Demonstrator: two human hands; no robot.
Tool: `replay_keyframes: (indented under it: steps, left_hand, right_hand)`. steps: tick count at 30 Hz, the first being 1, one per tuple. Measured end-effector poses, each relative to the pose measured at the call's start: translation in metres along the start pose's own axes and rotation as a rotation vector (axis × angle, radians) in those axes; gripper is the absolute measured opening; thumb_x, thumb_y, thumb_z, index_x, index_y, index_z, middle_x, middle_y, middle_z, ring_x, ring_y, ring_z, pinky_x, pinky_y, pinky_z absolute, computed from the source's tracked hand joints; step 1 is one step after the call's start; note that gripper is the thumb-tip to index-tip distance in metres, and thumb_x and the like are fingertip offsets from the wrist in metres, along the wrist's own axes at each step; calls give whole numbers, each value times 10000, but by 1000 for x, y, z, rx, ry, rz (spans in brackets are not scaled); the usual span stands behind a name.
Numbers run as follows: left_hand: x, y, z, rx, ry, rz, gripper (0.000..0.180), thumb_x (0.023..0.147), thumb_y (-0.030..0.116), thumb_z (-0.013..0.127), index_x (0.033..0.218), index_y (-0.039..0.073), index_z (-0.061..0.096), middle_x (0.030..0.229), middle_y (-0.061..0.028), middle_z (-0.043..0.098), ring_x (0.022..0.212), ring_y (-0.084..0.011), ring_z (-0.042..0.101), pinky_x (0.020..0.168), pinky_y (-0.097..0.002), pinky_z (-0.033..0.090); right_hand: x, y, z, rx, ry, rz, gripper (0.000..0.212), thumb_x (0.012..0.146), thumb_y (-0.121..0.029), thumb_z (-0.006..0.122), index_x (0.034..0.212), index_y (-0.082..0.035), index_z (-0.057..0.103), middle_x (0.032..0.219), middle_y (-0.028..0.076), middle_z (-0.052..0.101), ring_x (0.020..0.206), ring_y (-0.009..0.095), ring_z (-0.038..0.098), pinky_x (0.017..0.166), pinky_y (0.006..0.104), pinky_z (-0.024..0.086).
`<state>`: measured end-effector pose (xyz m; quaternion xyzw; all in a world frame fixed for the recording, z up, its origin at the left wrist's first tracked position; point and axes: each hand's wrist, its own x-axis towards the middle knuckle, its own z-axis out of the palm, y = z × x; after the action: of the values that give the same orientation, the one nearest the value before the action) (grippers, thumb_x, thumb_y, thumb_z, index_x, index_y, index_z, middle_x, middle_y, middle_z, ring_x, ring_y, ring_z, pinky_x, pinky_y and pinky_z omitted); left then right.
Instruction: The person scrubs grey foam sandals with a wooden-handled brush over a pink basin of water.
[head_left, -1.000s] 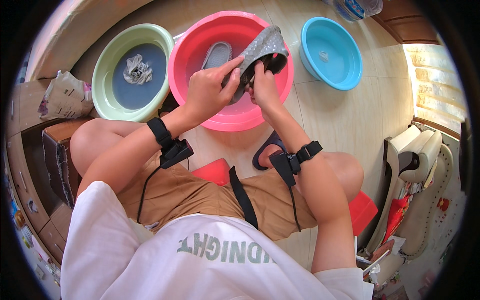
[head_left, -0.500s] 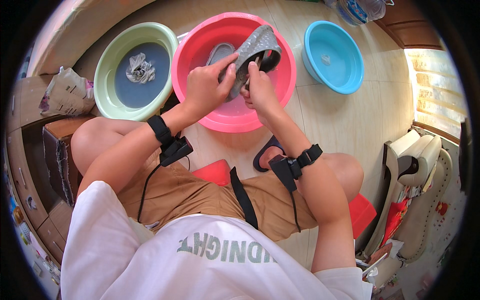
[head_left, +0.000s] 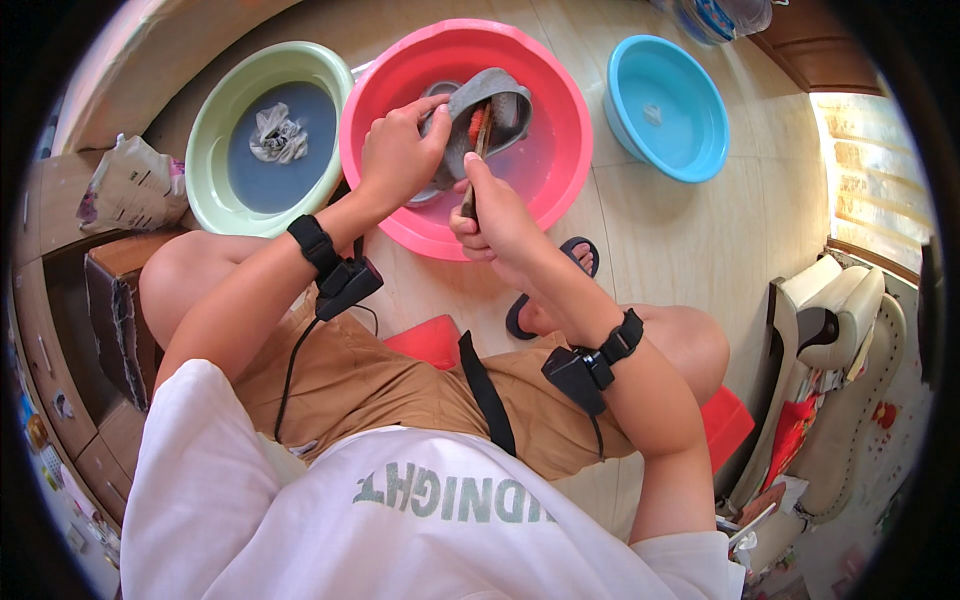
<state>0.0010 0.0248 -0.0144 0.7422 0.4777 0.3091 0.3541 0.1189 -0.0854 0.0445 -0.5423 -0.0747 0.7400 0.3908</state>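
Over the pink basin [head_left: 375, 215], a grey slipper [head_left: 492, 82] is tilted with its opening toward me. My left hand [head_left: 402, 155] is closed on the slipper's left side. A brush [head_left: 480, 128] with reddish bristles reaches into the slipper, its bristles at the inner surface. Wrapped around the brush's handle, my right hand [head_left: 497, 205] is closed just nearer to me than the slipper. Part of another grey item, which looked like a second slipper half a second ago, lies in the basin behind the held one, mostly hidden.
At the left stands a pale green basin [head_left: 205, 175] of dark water with a wet cloth [head_left: 278, 135]. A blue basin [head_left: 718, 150] holding water and a small pale thing is at the right. A plastic bag [head_left: 135, 185] rests on a box [head_left: 110, 290]. My sandalled foot [head_left: 535, 315] is below the pink basin.
The slipper has been lowered and turned so its inside shows. My right hand has moved down and left, and the brush's bristles are now visible inside the slipper.
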Motion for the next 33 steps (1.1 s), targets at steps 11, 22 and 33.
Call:
replay_keyframes:
  steps: [11,22,33]
  left_hand:
    - [-14,26,-3,90,-137,124,316,960,232,575,1177,49,715,625,-191,604,497,-239,594,517,-359,445]
    - [-17,30,-8,160,-116,199,300,952,243,597,1169,81,727,563,-179,559,459,-279,562,491,-381,428]
    - [1,17,-12,219,-33,103,301,927,315,603,1122,144,756,726,-197,691,640,-358,683,597,-439,544]
  right_hand:
    - [47,-10,-44,-11,172,-9,426,1029,-534,369,850,-147,368,623,-10,394,453,81,268,409,253,206]
    - [63,-10,-47,4,156,-17,408,1029,-516,382,888,-133,383,657,25,424,474,95,297,415,259,218]
    - [24,0,-6,22,34,22,437,1034,-556,371,847,-162,338,579,-43,306,417,63,206,386,251,171]
